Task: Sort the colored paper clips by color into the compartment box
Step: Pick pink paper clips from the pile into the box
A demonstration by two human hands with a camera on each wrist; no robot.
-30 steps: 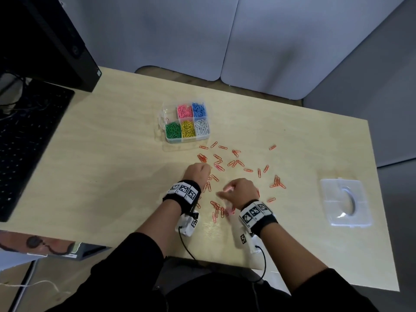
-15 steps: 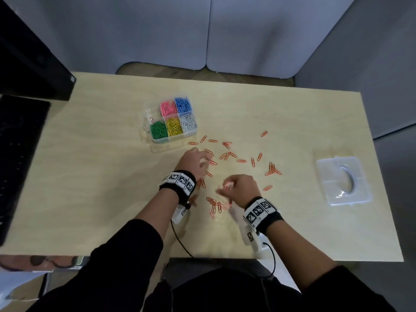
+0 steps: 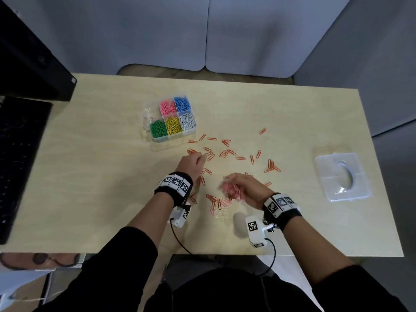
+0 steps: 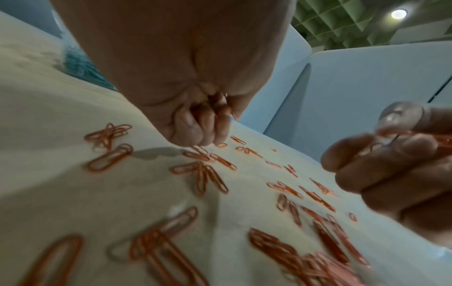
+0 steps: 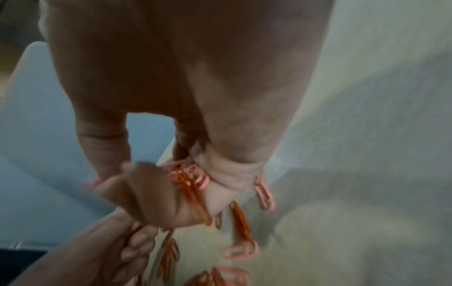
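The clear compartment box (image 3: 168, 138) stands at the back left of the table, with pink, blue, green, yellow and white clips in separate cells. Loose orange paper clips (image 3: 227, 153) lie scattered in front of it. My left hand (image 3: 203, 156) has its fingers curled, tips down on clips (image 4: 221, 145) on the table, and an orange clip edge shows inside the fist. My right hand (image 3: 229, 188) is raised slightly and grips a bunch of orange clips (image 5: 190, 189), which is blurred. More clips (image 3: 215, 202) lie between my wrists.
A clear lid (image 3: 342, 176) lies at the right of the table (image 3: 90, 176). A black keyboard (image 3: 18, 158) and a monitor base (image 3: 33, 64) take up the left side. Grey partition panels stand behind the table.
My left hand has reached a little forward toward the clips near the box. My right hand now shows a visible bunch of orange clips in its grip. The head view has shifted.
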